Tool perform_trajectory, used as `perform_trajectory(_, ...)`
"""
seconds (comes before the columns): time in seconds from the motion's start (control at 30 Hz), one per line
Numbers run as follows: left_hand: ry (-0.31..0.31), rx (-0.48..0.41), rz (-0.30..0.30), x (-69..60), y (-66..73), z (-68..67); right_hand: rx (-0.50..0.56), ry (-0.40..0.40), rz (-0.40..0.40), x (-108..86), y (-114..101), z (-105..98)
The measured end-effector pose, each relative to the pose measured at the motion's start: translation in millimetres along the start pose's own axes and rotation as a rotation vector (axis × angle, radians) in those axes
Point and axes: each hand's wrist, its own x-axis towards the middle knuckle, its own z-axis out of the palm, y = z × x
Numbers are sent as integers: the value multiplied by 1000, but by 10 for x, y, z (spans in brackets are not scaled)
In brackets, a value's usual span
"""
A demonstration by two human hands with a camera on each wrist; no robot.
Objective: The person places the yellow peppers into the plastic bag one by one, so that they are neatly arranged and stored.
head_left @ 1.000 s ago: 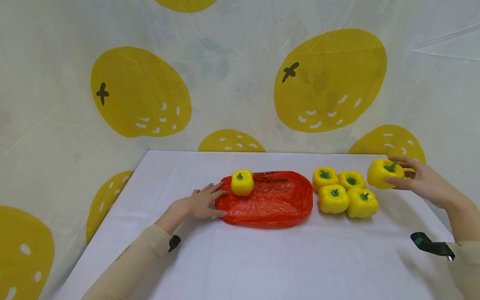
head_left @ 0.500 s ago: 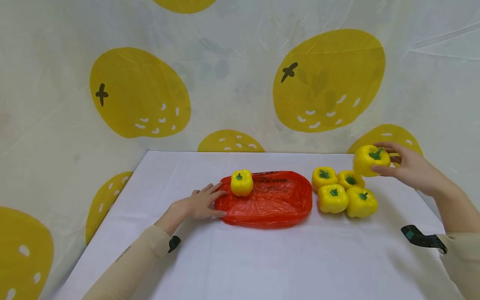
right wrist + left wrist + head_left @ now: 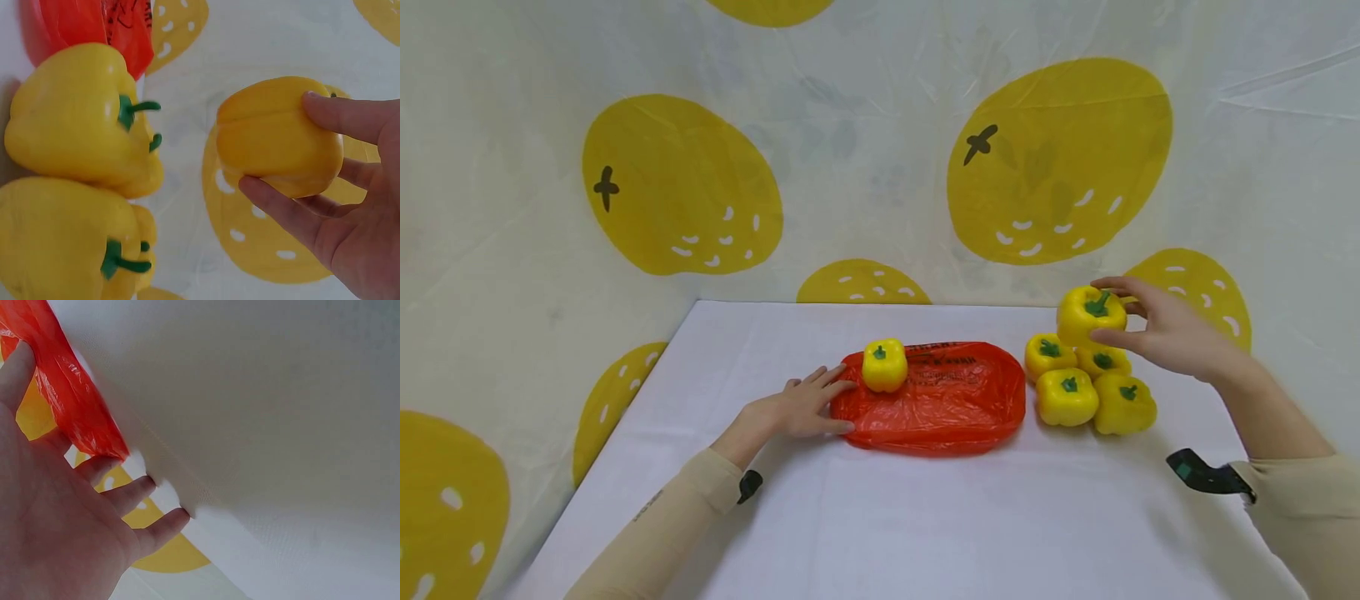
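My right hand [image 3: 1176, 333] grips a yellow bell pepper [image 3: 1090, 317] with a green stem, holding it up above the back of a pepper cluster. In the right wrist view, thumb and fingers press that pepper [image 3: 278, 137] from opposite sides. At the left end of a red plastic bag [image 3: 955, 408], my left hand [image 3: 801, 408] rests with fingers spread. The left wrist view has its fingertips at the edge of the crinkled red plastic [image 3: 78, 403]. A single yellow bell pepper [image 3: 884, 365] sits on the bag's upper left part.
Several yellow bell peppers [image 3: 1067, 397] stand close together just right of the bag, on a white tabletop [image 3: 880, 525]. Behind the table hangs a pale curtain [image 3: 865, 150] printed with large yellow fruit. Dark camera mounts [image 3: 1206, 473] stick out at the wrists.
The right hand has carried its bell pepper leftward and slightly up, from right of the cluster to above its back. The left hand, the bag and the other peppers have stayed in place.
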Motion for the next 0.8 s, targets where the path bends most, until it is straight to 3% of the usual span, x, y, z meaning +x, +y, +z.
perform_trajectory(0.53,-2,-6,3,4,-9,2,45,-20,-135,131,-363,372)
perform_trajectory(0.8,-4,-19,-6,-3,-1,-12,75,-45,-147,189,-522,550)
